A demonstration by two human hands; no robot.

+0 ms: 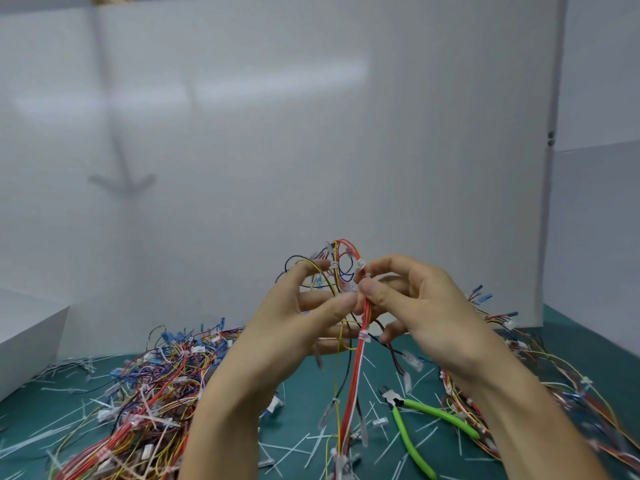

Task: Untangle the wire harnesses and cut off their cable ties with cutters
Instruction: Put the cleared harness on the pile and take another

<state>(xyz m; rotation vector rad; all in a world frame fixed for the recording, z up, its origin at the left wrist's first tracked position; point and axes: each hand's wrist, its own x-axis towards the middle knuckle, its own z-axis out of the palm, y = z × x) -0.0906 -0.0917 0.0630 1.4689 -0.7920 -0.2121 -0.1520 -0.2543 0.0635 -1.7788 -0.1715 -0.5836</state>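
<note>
Harness (358, 358) in left hand (291, 327), right hand (426, 306); one cutters (420, 407).

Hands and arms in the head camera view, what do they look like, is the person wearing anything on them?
Both are bare. The left hand and right hand have no gloves and no rings that show, and the nails in view look short. The left forearm and right forearm are uncovered down to the picture's bottom edge: no sleeves, watch or wristband in view.

Wire piles (152, 393) and (554, 386) flank an open mat lane (304, 403) where cutters (426, 424) lie.
</note>
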